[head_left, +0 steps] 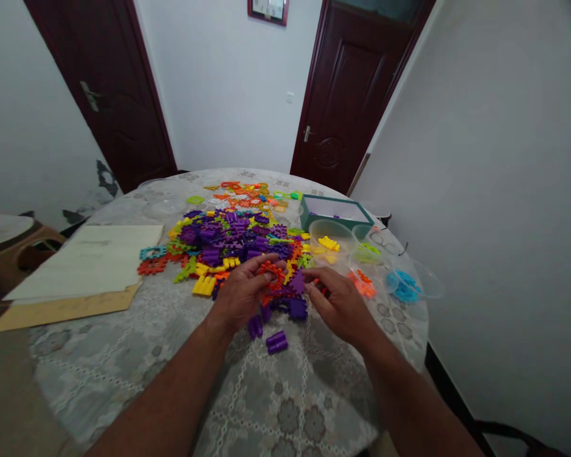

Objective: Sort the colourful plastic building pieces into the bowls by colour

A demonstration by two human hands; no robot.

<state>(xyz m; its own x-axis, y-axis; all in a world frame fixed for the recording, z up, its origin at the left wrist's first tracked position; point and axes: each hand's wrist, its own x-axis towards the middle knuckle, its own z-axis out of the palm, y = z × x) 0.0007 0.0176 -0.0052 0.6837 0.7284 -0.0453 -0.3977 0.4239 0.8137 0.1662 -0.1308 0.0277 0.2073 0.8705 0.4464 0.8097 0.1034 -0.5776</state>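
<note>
Over the near edge of a colourful heap, my left hand [242, 291] is curled around an orange-red toothed plastic piece [272, 274]. To its right, my right hand [340, 301] has its fingertips closed at the edge of a purple toothed piece [297, 282]. Something red peeks out beneath my right palm, mostly hidden. The heap [228, 235] is mostly purple interlocking plastic pieces mixed with yellow, green and orange ones. Closer to me, a purple double-tube piece [276, 343] lies alone on the tablecloth. A flat dark purple piece [297, 309] rests just below my hands.
A round table with a patterned grey cloth [247, 406] carries everything. On the right stand a green-rimmed box [337, 212], clear bowls with yellow pieces [329, 243], orange pieces [363, 284] and blue pieces [406, 287], plus eyeglasses. Paper sheets [90, 260] lie left.
</note>
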